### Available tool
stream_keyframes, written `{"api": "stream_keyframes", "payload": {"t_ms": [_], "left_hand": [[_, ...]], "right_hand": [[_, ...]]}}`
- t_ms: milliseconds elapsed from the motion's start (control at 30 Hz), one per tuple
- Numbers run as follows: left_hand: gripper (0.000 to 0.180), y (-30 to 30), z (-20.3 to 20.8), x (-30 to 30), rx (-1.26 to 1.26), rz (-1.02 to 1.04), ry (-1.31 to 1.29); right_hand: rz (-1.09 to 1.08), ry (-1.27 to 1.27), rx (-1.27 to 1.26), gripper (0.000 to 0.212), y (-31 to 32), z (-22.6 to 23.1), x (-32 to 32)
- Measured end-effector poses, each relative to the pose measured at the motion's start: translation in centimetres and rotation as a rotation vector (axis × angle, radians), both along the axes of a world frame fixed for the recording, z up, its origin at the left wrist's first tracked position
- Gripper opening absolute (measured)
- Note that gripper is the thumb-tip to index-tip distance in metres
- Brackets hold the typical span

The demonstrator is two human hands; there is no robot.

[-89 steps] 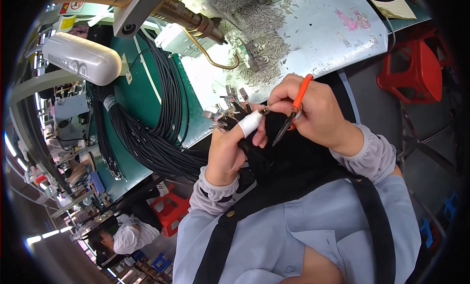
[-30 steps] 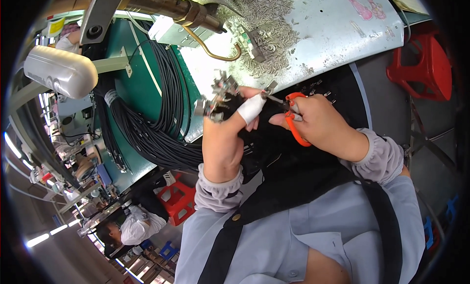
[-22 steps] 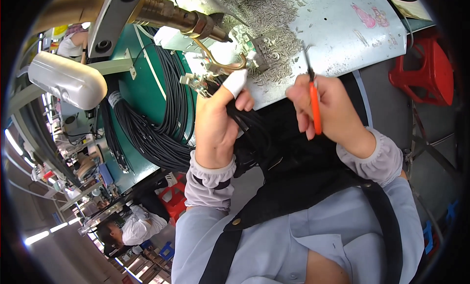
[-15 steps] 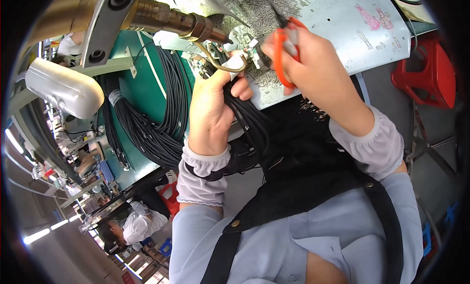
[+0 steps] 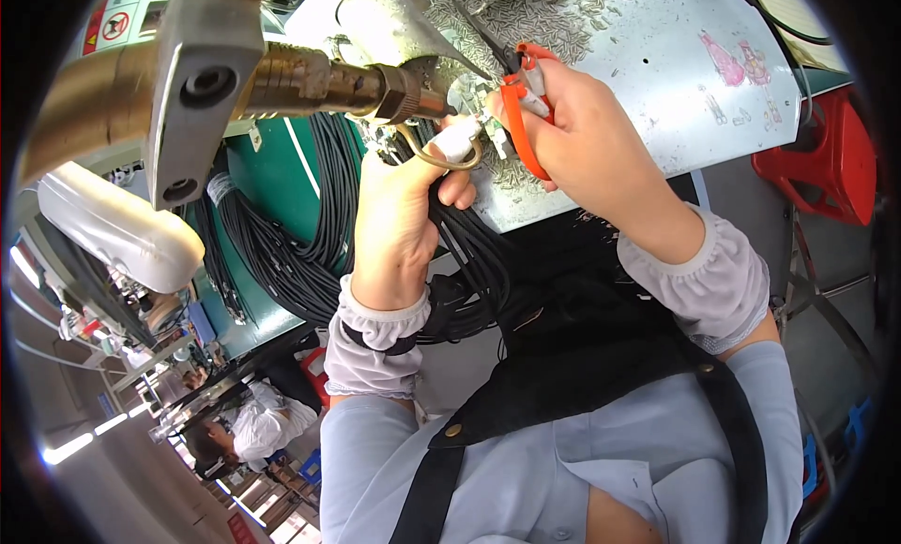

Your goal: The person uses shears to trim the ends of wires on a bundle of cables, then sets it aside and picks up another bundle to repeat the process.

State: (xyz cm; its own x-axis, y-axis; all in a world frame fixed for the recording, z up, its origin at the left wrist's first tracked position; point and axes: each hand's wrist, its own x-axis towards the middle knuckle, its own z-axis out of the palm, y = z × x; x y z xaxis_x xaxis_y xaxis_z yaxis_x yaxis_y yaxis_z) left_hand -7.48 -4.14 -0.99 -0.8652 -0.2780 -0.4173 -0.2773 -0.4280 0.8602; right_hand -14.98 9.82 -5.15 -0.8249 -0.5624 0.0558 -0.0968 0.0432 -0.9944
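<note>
My left hand (image 5: 399,211) is closed round a bundle of black cables (image 5: 465,229), which hangs down from it toward my lap. A white cover wraps the thumb (image 5: 456,140), and a brass-coloured wire loop (image 5: 477,154) curves past it. My right hand (image 5: 591,136) is closed on an orange-handled tool (image 5: 524,136) with long dark jaws pointing up and left; scissors or pliers, I cannot tell. Its fingertips come close to the left thumb, by small white and green pieces at the cable ends (image 5: 499,136). Whether they touch these is hidden.
A brass-coloured cylinder with a nozzle (image 5: 319,79) reaches over from the left, beside a white lamp (image 5: 122,229). Many small metal bits (image 5: 497,23) cover part of the metal tray (image 5: 657,37). Coiled black cables (image 5: 272,239) lie left; a red stool (image 5: 826,159) stands right.
My right hand has shifted slightly left, closer to the left thumb, and the tool has tilted further left. My view has shifted a little, so the cylinder and lamp appear larger and lower.
</note>
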Motion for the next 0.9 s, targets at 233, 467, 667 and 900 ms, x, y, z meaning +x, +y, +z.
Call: {"api": "stream_keyframes", "payload": {"t_ms": [233,467,667,900], "left_hand": [[0.015,1.0,0.3,-0.2,-0.141,0.048,0.033],[0.011,1.3,0.2,-0.1,-0.193,0.078,0.047],[0.018,1.3,0.2,0.1,-0.235,0.052,0.013],[0.016,1.2,0.0,2.2,0.137,0.068,0.042]], "right_hand": [[0.023,-0.057,0.002,0.016,0.1,-0.1,0.0],[0.032,-0.093,-0.004,0.015,0.0,0.1,0.0],[0.0,-0.109,-0.006,0.014,-0.1,0.4,0.2],[0.058,-0.14,-0.122,0.016,1.6,-0.3,1.0]]}}
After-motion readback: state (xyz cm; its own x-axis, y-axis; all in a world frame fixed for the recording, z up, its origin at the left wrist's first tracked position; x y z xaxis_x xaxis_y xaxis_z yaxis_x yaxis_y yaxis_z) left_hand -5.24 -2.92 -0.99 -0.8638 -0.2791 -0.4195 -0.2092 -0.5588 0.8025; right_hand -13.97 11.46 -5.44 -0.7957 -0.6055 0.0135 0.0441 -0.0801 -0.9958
